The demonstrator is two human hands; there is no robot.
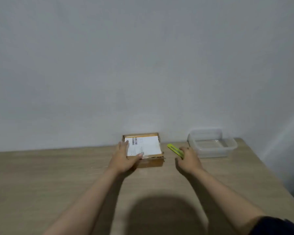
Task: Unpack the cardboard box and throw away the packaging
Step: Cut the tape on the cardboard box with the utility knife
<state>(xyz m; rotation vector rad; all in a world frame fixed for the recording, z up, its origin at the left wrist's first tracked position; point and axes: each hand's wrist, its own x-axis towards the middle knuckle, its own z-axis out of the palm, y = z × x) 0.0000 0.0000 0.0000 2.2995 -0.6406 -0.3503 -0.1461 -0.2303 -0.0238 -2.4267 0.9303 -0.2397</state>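
A flat brown cardboard box (149, 161) with a white shipping label on top sits near the far edge of the wooden table. My left hand (124, 158) grips its near left corner, thumb across the label's front edge and fingers along the left side. Just right of the box lies a yellow-green utility knife (174, 149). My right hand (188, 159) rests over the knife's near end, fingers curled on it; whether it is lifted off the table cannot be told.
A clear, empty plastic container (212, 143) stands at the far right of the table (58, 175), close to my right hand. A plain wall rises right behind the box. The table's right edge slants down past the container.
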